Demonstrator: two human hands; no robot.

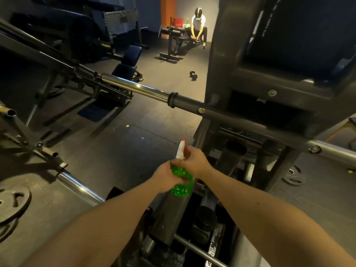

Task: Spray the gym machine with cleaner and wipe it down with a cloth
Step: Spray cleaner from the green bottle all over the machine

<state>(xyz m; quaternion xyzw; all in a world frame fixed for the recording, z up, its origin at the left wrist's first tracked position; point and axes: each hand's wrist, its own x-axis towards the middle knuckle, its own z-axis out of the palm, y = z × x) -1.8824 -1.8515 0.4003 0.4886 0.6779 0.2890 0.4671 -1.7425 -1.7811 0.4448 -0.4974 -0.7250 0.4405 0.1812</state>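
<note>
While the left hand (164, 177) wraps the green spray bottle (183, 188), the right hand (193, 160) clasps its neck.

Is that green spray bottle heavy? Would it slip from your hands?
Probably light: the spray bottle is small, see-through plastic. Likely not slippery: its body looks bumpy where the left hand grips it; the right hand holds the top.

I see the dark floor (134, 143) bearing a dumbbell (193, 75) far ahead, a left weight plate (13, 201) and a right weight plate (293, 175).
</note>
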